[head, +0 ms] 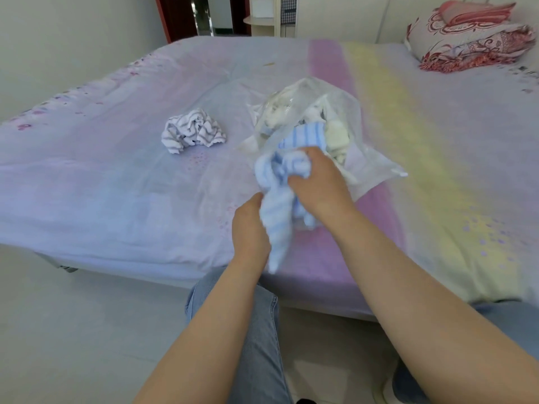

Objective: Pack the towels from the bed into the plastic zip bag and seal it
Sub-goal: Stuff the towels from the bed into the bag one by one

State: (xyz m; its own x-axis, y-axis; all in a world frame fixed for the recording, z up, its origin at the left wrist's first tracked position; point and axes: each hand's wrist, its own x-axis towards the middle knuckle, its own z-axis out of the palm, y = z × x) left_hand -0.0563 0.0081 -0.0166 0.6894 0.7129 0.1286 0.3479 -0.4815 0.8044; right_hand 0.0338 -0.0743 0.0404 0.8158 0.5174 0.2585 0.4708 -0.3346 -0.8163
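Note:
A light blue striped towel (275,205) hangs bunched between both hands, just in front of the mouth of the clear plastic zip bag (344,112). My right hand (318,182) grips its upper part at the bag's opening. My left hand (250,225) holds its lower part, whose tail dangles over the bed's edge. Inside the bag lie several towels, white, cream and blue striped (306,134). A crumpled grey and white striped towel (191,131) lies loose on the bed, left of the bag.
The bed (116,170) has a pastel sheet with pink and yellow bands. Folded red-patterned bedding and a pillow (469,39) sit at the far right corner. A pale tiled floor lies below, where my jeans-clad legs (259,330) show.

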